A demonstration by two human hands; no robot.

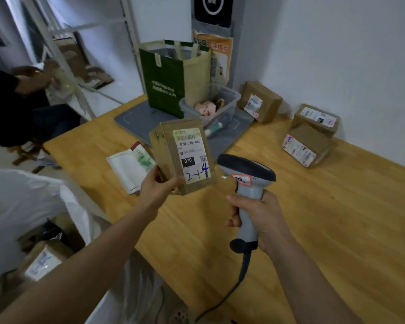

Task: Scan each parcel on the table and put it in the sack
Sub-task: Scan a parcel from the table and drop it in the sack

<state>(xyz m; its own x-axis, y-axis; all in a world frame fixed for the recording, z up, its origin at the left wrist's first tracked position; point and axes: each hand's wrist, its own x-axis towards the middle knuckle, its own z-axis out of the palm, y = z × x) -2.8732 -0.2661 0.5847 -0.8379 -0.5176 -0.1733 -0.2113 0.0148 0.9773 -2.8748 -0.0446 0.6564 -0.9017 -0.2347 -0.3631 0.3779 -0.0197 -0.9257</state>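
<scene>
My left hand grips a brown cardboard parcel by its lower corner and holds it upright above the wooden table, its white label marked "2-1-4" facing me. My right hand grips the handle of a grey barcode scanner, whose dark head points at the label from the right. Three more brown parcels lie at the far right: one by the wall corner, two stacked near the wall. The white sack stands open at the lower left with a labelled parcel inside.
A flat white packet lies on the table behind the held parcel. A green and tan tote bag and a clear plastic bin stand on a grey mat at the back. Another person works at metal shelves on the left.
</scene>
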